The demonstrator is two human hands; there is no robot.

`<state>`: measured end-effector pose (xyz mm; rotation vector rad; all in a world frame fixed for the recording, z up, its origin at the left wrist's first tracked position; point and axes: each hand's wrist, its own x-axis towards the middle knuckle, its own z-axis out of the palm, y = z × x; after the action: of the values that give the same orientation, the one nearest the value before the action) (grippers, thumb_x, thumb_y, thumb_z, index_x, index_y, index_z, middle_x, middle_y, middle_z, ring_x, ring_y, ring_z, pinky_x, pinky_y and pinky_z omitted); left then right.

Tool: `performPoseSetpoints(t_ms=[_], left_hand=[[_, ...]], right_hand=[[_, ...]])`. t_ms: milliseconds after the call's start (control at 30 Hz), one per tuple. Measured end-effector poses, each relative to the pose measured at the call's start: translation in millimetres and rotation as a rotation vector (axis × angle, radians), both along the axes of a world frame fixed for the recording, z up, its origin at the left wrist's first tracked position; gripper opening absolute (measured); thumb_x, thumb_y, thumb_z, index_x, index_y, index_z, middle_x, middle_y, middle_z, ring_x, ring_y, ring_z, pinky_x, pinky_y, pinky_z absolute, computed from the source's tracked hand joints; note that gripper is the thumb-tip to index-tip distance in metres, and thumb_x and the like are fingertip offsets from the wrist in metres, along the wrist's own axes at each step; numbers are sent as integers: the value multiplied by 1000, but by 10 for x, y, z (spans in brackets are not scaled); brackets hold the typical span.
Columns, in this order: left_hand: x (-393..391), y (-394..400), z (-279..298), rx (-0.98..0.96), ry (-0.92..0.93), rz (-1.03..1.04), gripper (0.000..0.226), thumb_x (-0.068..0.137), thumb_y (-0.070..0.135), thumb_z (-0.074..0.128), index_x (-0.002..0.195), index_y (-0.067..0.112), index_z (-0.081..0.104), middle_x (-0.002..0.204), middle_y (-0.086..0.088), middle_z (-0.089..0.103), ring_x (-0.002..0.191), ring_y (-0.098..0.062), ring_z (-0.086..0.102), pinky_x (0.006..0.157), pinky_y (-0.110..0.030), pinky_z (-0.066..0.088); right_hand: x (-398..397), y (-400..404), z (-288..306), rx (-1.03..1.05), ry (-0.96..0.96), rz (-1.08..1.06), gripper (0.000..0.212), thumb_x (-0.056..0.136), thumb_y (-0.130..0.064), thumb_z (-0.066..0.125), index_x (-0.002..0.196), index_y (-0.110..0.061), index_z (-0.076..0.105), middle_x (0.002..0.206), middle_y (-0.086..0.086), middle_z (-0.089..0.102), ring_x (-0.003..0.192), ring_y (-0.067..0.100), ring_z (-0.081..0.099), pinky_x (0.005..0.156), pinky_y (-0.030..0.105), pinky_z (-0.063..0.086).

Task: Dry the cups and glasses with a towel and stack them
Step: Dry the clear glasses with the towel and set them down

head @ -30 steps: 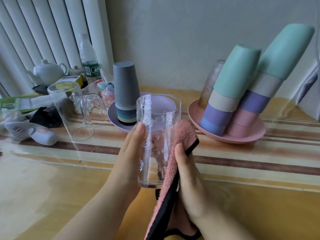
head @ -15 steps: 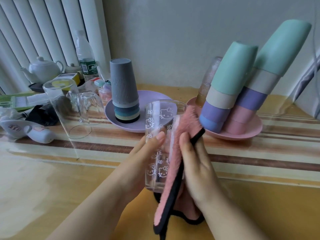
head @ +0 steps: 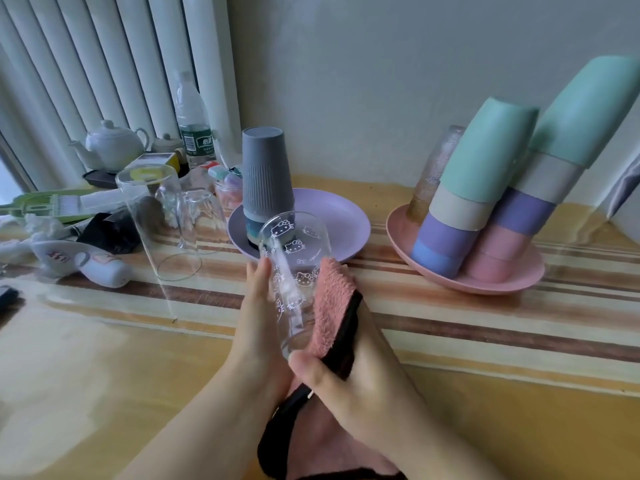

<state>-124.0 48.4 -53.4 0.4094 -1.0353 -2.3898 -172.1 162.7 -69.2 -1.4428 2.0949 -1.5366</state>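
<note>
Left hand (head: 258, 327) grips the printed glass (head: 294, 271); right hand (head: 346, 372) presses the pink towel (head: 332, 306) against it. Beyond the hands, a purple plate (head: 332, 223) holds stacked cups (head: 266, 181).

Clear smooth printed drinking glass (head: 294, 271); fluffy pink terry cloth towel with black trim (head: 332, 306); matt ribbed grey plastic cup (head: 265, 174); glossy striped table covering (head: 450, 327); glazed white ceramic teapot (head: 112, 145).
</note>
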Motion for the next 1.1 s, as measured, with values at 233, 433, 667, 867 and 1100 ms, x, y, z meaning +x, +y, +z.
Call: performPoseSetpoints(t_ms=[233,433,667,867,1100], left_hand=[[-96,-39,-82,-1082,-238,363,39,94,56,16,128,74,12,150,36,-16,137,15,-24,116,-26,-13],[74,-152,-29,-1562,-229,125,67,78,40,28,143,48,15,155,32,-3,143,-4,-27,114,-48,-22],[49,-207,12,-1889,-354,443,73,62,44,55,132,36,37,133,4,39,129,-27,33,104,-62,34],[123,-317,28,-1603,-326,437,77,58,45,80,127,30,49,112,15,46,106,-13,48,91,-14,37],[283,-477,276,-1326,-562,609,78,58,36,89,125,15,52,105,4,51,94,-11,47,75,-18,34]], right_hand=[[-81,51,64,-295,-338,-90,70,71,-72,57,129,-33,46,127,-33,54,122,-11,47,96,5,36],[-191,77,124,-342,-490,-183,67,69,-67,59,117,-20,61,113,-11,69,113,5,60,104,35,42],[-202,92,127,-333,-508,-230,75,63,-81,56,107,-21,67,105,-8,72,105,9,66,95,34,48],[-217,77,158,-270,-570,-244,40,78,-53,50,90,-19,68,77,-26,71,76,-13,62,65,1,43],[-190,80,173,-262,-717,-256,34,77,-49,50,87,-23,67,78,-18,73,76,-7,66,68,14,51]])
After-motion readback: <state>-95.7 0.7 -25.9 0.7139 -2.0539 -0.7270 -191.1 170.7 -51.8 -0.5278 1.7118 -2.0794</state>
